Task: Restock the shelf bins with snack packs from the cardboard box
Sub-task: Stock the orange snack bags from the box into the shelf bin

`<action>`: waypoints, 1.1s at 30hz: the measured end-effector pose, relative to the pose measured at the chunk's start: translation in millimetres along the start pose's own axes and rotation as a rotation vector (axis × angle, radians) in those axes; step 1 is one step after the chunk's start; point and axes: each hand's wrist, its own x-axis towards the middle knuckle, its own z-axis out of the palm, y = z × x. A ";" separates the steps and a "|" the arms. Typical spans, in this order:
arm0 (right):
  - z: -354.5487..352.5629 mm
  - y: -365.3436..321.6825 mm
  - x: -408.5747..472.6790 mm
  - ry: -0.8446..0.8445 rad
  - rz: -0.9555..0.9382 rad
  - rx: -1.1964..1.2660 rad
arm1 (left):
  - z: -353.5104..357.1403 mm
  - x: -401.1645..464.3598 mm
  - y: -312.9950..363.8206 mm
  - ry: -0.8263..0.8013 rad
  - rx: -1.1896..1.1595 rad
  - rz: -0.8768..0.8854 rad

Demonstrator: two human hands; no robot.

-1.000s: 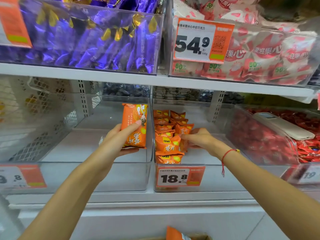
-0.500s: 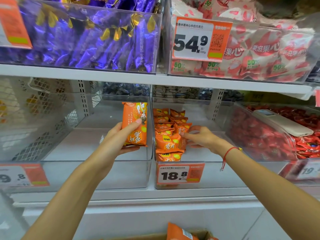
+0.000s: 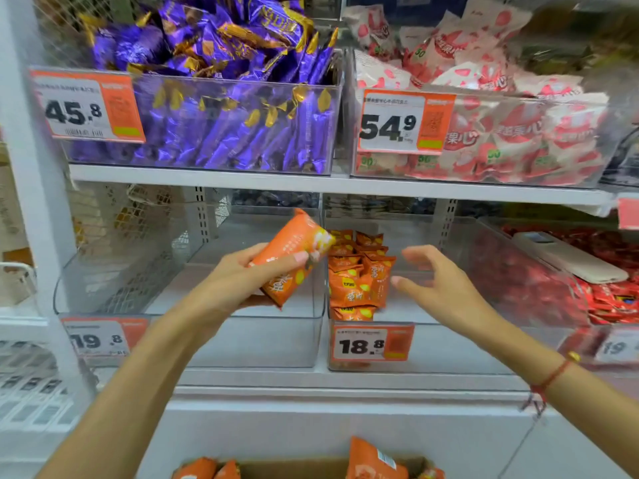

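left hand (image 3: 238, 278): gripping 1 orange pack (image 3: 294, 257), thumb across the front, fingers wrapped behind. Pack tilted, top corner leaning right, held up in front of the wall between the 2 lower bins.

right hand (image 3: 439, 281): not holding anything, fingers spread and relaxed, hovering just over the front of the middle bin (image 3: 449, 347), right beside the stacked packs (image 3: 356, 278).

where the stock sits: a few rows of the same orange packs already standing along the left side of the middle bin, the 18.8 tag (image 3: 371, 344) on its front. Lots of bare floor to the right of them. More packs poking out of the cardboard box (image 3: 311, 468) at the bottom edge.

step in hand, best guess: getting the held pack into the middle bin next to its twins.

how to do it well: straighten the pack upright first, label facing front like the others. Lift over the dividing wall, not through it. Probably easiest to pass to the free hand, or use that hand to hold the front row steady so nothing topples.

placement: start a fresh column just right of the existing rows, touching them, bottom edge flat on the bin floor.

watch out: left bin (image 3: 173, 340) with the 19.8 tag looks like a different product, so no dropping it there. Foil looks slippery, so a firm pinch until seated.
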 end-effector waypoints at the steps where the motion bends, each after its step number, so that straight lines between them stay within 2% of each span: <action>1: -2.4 -11.3 -15.1 -0.006 -0.110 0.013 | 1.9 -5.7 8.2 -0.029 0.123 0.021; 4: -11.1 -41.6 -41.1 -0.142 -0.384 -0.065 | 16.7 -17.9 31.2 -0.036 0.515 0.064; 6: -15.0 -50.8 -45.9 -0.241 -0.444 -0.147 | 31.6 -20.3 41.9 0.015 0.752 0.115; 9: -15.8 -51.8 -47.6 -0.207 -0.461 -0.191 | 47.0 -21.0 48.7 0.055 0.968 0.189; 11: -21.5 -47.9 -45.6 -0.145 -0.421 -0.188 | 48.2 -18.3 48.3 -0.043 0.880 0.212; 13: -28.7 -41.6 -42.6 -0.139 -0.306 -0.063 | 45.5 -15.4 45.9 -0.155 0.621 0.261; 15: -33.5 -33.7 -38.7 -0.214 -0.185 0.136 | 45.3 -11.5 41.3 -0.177 0.393 0.321; 17: -34.5 -28.0 -34.7 -0.304 -0.162 0.206 | 52.5 -8.4 39.7 -0.171 0.299 0.387; 20: -35.5 -28.8 -27.5 -0.351 -0.151 0.295 | 68.9 -3.4 39.1 -0.182 0.274 0.484; 23: -40.6 -24.7 -16.3 -0.217 -0.108 0.348 | 70.3 4.7 26.1 -0.083 0.248 0.556; 25: -44.1 -9.0 -2.1 -0.096 -0.040 0.365 | 58.8 12.6 3.6 0.013 0.321 0.520; 27: -43.7 11.0 15.5 -0.042 0.050 0.366 | 45.1 17.7 -23.7 0.039 0.422 0.393; 30: -30.2 34.9 38.8 -0.125 0.185 0.309 | 34.3 22.1 -54.0 -0.015 0.499 0.254; 33: -5.5 44.0 50.0 -0.291 0.279 0.271 | 33.5 25.5 -60.5 -0.035 0.480 0.257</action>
